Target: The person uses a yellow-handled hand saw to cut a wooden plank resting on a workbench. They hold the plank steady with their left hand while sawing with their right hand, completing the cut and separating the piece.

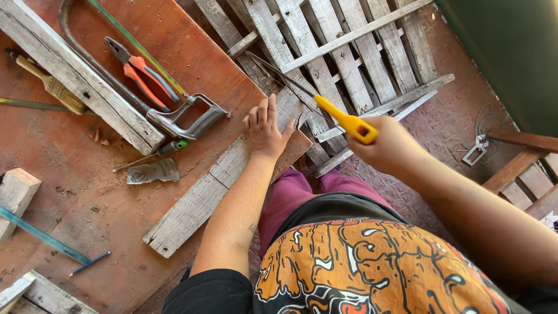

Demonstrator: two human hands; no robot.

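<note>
Sawing is what the head view shows in hand: the left hand lies flat, fingers spread, pressing a weathered grey plank down on the reddish-brown tabletop, while the right hand is closed around the yellow handle of a narrow-bladed handsaw whose thin blade runs up and left, above the plank's far end. The plank lies at a slant, its far right end reaching past the tabletop edge, just beyond the left fingertips. Whether the blade touches the wood cannot be told; it seems lifted a little above it, and no finished cut or loose offcut shows, so the cut looks barely begun or not yet started, with the sawing through left to do. Left of the plank lie a hacksaw with a grey handle, orange-handled pliers, a green-handled screwdriver, a small trowel blade and a paintbrush, with a long grey board between them. Nearer, a blue pencil and a pale wood block rest on the tabletop. Far beyond the edge a wooden pallet lies on the brick floor.
</note>
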